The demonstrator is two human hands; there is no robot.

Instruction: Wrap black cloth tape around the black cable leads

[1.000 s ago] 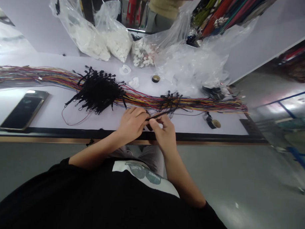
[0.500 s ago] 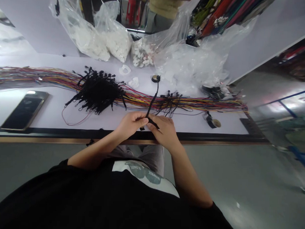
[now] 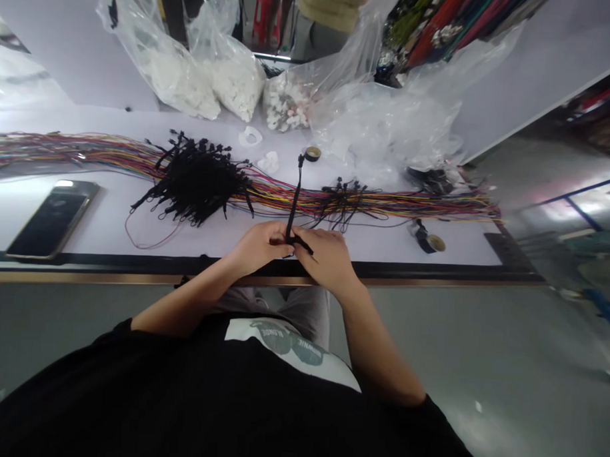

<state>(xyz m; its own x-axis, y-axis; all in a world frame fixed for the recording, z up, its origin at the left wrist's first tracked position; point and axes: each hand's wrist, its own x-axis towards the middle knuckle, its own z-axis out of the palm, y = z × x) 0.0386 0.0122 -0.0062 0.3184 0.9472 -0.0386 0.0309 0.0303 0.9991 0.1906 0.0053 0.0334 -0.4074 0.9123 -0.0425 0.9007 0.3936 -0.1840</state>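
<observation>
Head view, watched from my remote station: the left hand [image 3: 257,248] and right hand [image 3: 328,254] meet at the near edge of the white counter [image 3: 384,248], holding a slim black sheathed cable [image 3: 292,211] tipped with a small black connector [image 3: 301,160]. I judge slippage the chief hazard: the cable is thin and held only at its near end, so a loose pinch could let the free length twist or swing. A dip of the hands could likewise snag it among the bundled multicoloured wires [image 3: 280,199] behind, or knock its connector against the round black roll with a tan centre [image 3: 313,153].

Position: the cable's near end lies between the two sets of fingers, its long part projecting away from the body. The left fingers are narrow, thumb and forefinger pinching it; the right fingers are closed about the same end, their exact contact partly hidden from me. A short black strip [image 3: 303,244] slants across the right fingers; whether it belongs to the cable I cannot tell.
</observation>
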